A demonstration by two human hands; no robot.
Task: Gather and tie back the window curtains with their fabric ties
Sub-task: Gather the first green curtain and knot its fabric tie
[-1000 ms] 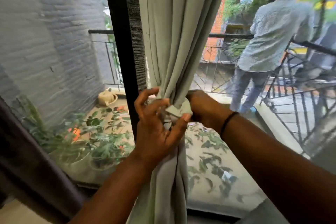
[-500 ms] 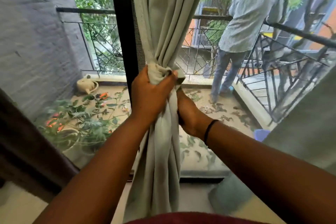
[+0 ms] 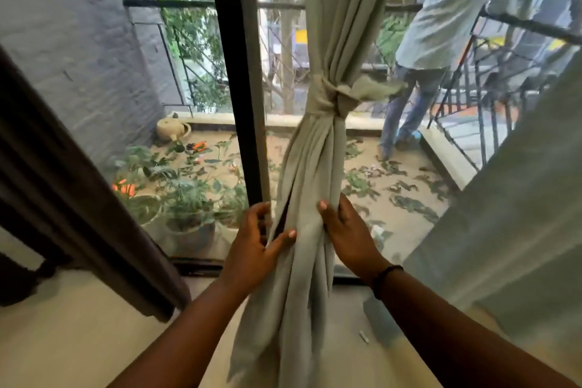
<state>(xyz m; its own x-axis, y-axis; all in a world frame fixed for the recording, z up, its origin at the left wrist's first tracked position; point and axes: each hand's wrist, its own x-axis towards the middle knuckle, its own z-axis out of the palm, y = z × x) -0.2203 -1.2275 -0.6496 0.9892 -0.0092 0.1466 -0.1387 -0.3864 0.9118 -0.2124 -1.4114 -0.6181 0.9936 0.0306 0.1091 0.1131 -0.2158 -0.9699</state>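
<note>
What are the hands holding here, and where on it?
Both the left hand and right hand grip the curtain on its gathered lower part, well below the tie.

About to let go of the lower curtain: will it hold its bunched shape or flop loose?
Probably flops: the curtain hangs in soft limp folds. The knotted tie likely keeps the waist gathered. Left hand and right hand only bunch the tail.
</note>
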